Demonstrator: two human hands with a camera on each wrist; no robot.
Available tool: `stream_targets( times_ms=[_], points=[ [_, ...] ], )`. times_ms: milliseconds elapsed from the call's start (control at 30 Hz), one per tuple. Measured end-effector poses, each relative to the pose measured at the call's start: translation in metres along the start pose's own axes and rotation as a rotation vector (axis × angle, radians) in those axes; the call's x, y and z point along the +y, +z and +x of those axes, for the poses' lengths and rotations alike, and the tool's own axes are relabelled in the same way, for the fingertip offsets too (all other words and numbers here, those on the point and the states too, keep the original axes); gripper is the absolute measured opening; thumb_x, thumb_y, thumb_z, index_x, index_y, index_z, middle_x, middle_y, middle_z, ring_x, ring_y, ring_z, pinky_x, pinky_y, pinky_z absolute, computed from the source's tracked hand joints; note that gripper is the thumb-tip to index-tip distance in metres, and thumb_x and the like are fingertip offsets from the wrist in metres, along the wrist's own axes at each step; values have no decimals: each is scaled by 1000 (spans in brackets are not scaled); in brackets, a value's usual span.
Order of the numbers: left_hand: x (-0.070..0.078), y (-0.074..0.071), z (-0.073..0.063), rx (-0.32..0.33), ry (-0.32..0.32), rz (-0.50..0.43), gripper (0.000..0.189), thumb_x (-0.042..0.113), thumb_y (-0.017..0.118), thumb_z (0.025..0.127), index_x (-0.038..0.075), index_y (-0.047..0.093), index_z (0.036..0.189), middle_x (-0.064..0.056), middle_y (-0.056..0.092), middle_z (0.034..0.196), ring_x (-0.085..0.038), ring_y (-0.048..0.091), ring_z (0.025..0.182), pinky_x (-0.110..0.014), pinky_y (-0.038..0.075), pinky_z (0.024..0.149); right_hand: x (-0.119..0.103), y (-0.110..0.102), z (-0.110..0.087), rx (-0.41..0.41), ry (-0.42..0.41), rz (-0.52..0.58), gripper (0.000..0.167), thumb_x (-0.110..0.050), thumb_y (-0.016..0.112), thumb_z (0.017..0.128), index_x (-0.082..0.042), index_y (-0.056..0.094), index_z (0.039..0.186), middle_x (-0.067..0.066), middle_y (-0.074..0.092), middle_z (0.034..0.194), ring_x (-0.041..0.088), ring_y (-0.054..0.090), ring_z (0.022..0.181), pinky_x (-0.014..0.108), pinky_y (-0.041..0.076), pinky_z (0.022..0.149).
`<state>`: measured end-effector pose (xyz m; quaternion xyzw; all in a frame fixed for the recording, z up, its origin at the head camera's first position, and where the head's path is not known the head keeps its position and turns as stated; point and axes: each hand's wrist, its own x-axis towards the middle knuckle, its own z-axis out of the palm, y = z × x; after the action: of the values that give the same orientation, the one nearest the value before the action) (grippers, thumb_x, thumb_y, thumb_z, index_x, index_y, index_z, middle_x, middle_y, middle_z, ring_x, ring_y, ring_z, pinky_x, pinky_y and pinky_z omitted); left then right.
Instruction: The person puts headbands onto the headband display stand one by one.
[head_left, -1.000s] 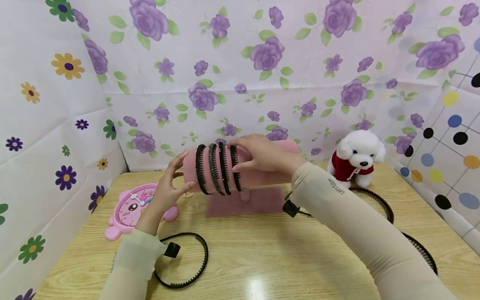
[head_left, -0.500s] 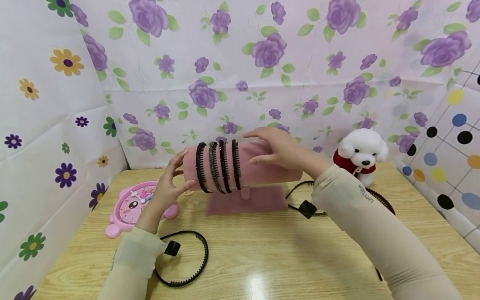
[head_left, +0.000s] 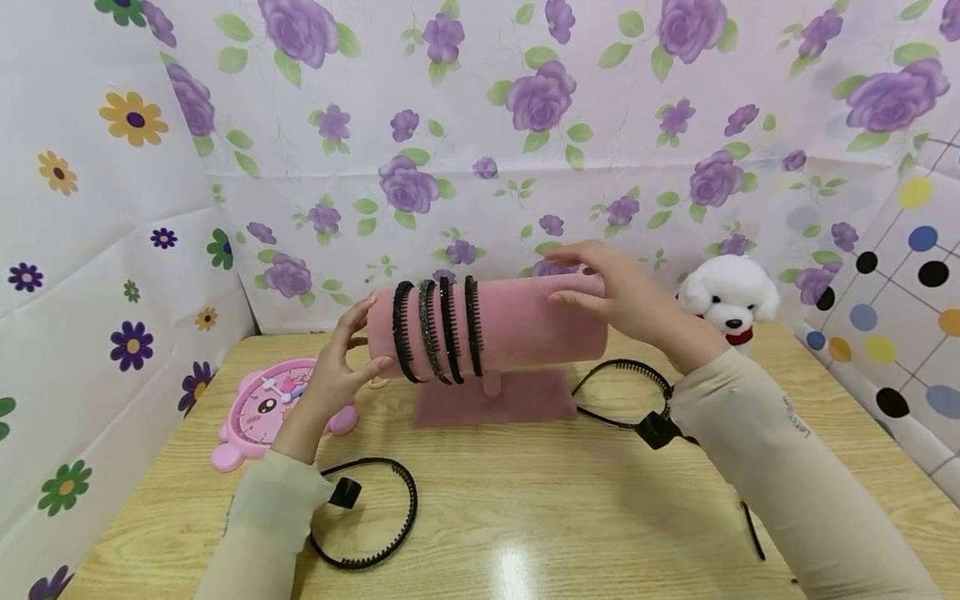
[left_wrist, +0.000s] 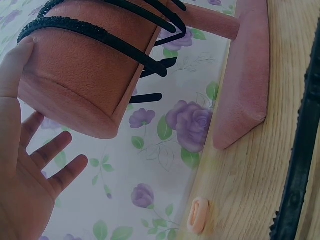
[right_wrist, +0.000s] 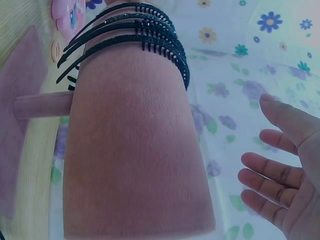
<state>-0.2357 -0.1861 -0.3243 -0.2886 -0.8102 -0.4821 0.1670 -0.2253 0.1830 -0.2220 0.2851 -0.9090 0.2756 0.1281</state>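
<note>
"Pink roll (head_left: pixel 540 325), touched by the thumb of the left hand (head_left: pixel 335 382), straight fingers beside its end. Why?"

"Probably for steadying. Held right hand (head_left: pixel 628 292) relaxed, just off the far end (gripping nothing); had black headbands (head_left: pixel 451 333) looped nearer left fingers, perhaps for display."

A small tabletop display setup was shown, though whether it was housed in a home, a shop or a studio could not be told. A wood-grain table (head_left: pixel 480 500) was screened along its far edge by a purple-rose sheet (head_left: pixel 405 185), along its left by a daisy-print sheet (head_left: pixel 131 358) and along its right by a dotted sheet (head_left: pixel 911 321) (creases were plainly seen). The display look was given by a pink stand (head_left: pixel 536 325) ringed with black hairbands (head_left: pixel 452 337); a playful note was added by a plush dog (head_left: pixel 729 292) near the far right corner and a pink toy-like clock (head_left: pixel 258 408) by the left edge.
</note>
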Motion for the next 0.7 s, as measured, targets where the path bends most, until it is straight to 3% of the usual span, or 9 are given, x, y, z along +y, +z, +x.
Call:
stream_targets(
  times_ms=[133, 300, 400, 633, 700],
  points=[
    [0, -1, 0, 1, 5, -2, 78, -11, 65, 82, 3, 27, 148, -17, 29, 156, -20, 39, 133, -32, 40, 100, 6, -3, -10, 58, -7, -19, 46, -23, 64, 93, -7, 53, 135, 12, 59, 130, 27, 55, 115, 46, 45, 99],
    [0, -1, 0, 4, 16, -6, 78, -11, 65, 81, 3, 27, 148, -17, 29, 156, 7, 35, 128, -32, 40, 99, 13, -3, -23, 98, 3, -21, 40, -15, 60, 95, 1, 54, 131, 19, 61, 118, 30, 60, 102, 45, 51, 88],
    [0, -1, 1, 2, 9, -9, 78, -10, 65, 82, 3, 27, 148, -17, 29, 156, 10, 34, 127, -33, 40, 100, 18, -2, -32, 108, 57, -30, 38, -18, 61, 95, -2, 56, 129, 15, 63, 112, 25, 61, 96, 42, 52, 82],
    [1, -1, 0, -7, -34, 0, 79, -8, 65, 83, 7, 26, 150, -16, 31, 155, -20, 39, 133, -36, 39, 101, 34, 1, -51, 66, 127, -66, 40, -28, 56, 97, -4, 56, 130, 12, 64, 110, 23, 61, 93, 40, 52, 80],
    [1, -1, 0, -8, -33, -2, 79, -8, 65, 83, 6, 26, 149, -16, 31, 155, -21, 39, 133, -37, 39, 101, 39, 3, -56, 57, 140, -79, 40, -28, 56, 97, -4, 56, 130, 12, 64, 109, 22, 61, 92, 40, 52, 79]
  ],
)
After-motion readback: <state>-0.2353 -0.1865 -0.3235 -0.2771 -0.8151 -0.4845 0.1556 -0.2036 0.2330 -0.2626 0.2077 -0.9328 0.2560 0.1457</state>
